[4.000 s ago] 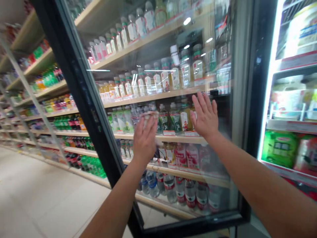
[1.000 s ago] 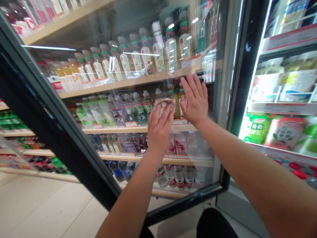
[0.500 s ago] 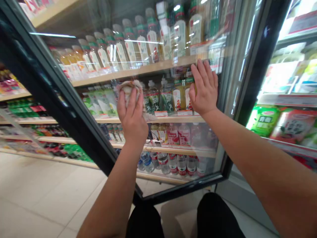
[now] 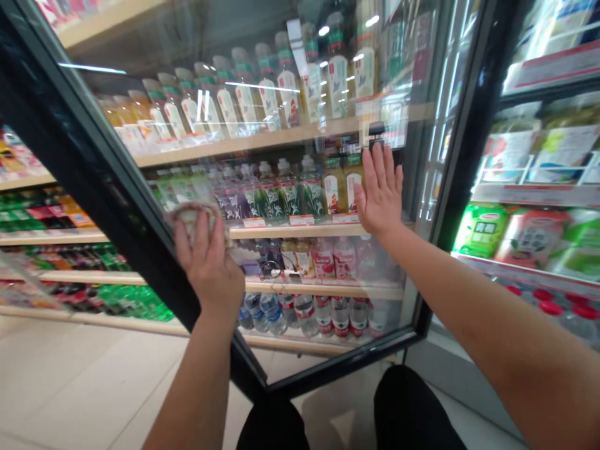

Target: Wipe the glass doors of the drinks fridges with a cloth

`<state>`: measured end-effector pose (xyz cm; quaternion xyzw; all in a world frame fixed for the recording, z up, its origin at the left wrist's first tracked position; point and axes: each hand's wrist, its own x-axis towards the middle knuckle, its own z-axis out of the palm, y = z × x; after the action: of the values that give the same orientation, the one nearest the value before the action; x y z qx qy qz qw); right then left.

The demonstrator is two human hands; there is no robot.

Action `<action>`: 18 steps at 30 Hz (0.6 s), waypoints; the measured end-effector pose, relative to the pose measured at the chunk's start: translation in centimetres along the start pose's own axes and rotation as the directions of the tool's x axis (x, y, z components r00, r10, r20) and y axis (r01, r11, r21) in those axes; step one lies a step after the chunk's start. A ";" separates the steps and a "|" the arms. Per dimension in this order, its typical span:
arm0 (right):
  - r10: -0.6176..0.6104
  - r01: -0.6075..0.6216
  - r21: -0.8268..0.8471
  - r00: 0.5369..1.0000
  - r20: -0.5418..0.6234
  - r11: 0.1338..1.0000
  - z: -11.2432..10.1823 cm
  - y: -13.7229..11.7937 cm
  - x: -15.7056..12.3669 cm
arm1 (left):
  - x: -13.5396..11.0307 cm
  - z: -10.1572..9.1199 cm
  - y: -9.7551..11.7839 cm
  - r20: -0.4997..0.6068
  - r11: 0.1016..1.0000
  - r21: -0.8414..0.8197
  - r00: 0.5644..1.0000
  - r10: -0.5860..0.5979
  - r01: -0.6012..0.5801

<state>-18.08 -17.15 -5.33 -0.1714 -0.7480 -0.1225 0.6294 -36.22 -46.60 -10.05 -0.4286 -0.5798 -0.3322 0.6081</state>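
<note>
An open glass fridge door (image 4: 262,187) in a black frame stands in front of me. My left hand (image 4: 209,265) presses a crumpled whitish cloth (image 4: 190,215) against the glass near the door's left frame, fingers lying over the cloth. My right hand (image 4: 380,190) rests flat on the glass near the door's right side, fingers spread and holding nothing. Through the glass I see shop shelves with rows of drink bottles (image 4: 262,100).
The lit fridge interior (image 4: 529,187) with green and red packs is at the right. Wooden shelves of bottles (image 4: 56,250) run along the left aisle over a pale tiled floor (image 4: 84,381). My dark-trousered knees (image 4: 403,412) show at the bottom.
My left hand has slid the cloth leftward and down across the glass, from beside the right hand to near the left frame. The right hand stays flat on the glass.
</note>
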 end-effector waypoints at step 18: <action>-0.022 0.018 -0.111 0.999 -0.034 0.994 0.6 -0.4 -1.2 | -9.9 -0.3 0.4 0.054 0.997 0.073 0.998 -0.026 0.022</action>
<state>-18.59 -17.44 -6.65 -0.1965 -0.7305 -0.1731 0.6306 -36.81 -47.59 -19.93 -0.4084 -0.6128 -0.3065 0.6031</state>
